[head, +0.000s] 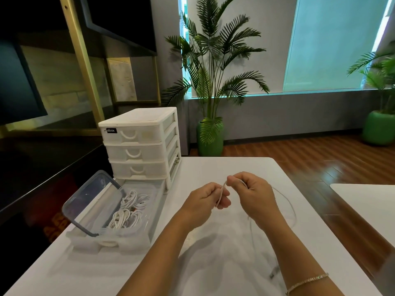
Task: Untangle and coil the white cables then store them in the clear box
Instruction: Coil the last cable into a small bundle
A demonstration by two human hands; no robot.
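At the left edge of the white table (213, 263) lies a clear plastic storage box (119, 238), its long side running from near the viewer away toward the back. A clear lid with a dark grey rim (89, 201) leans tilted against the box's left side. Inside the box sit two bundles of coiled white cables (128, 210), one behind the other, filling its middle. Just behind the box, touching its far end, stands a white plastic three-drawer organiser (141, 146) with all drawers closed.

Right of the box, above the table's centre, both forearms reach forward from the lower edge. The left hand (205, 199) has its fingers curled and pinches a thin white cable (222, 193); between the hands the cable runs as a short, steep stretch, rising from the left hand up to the right hand (250, 193). That right hand is also curled, thumb and fingertips nipping the cable's upper part. From there the cable trails right and down in a loose loop over the table, back toward the viewer, ending in a small dark plug (273, 273) near the right wrist, which wears a thin gold bracelet (307, 282).
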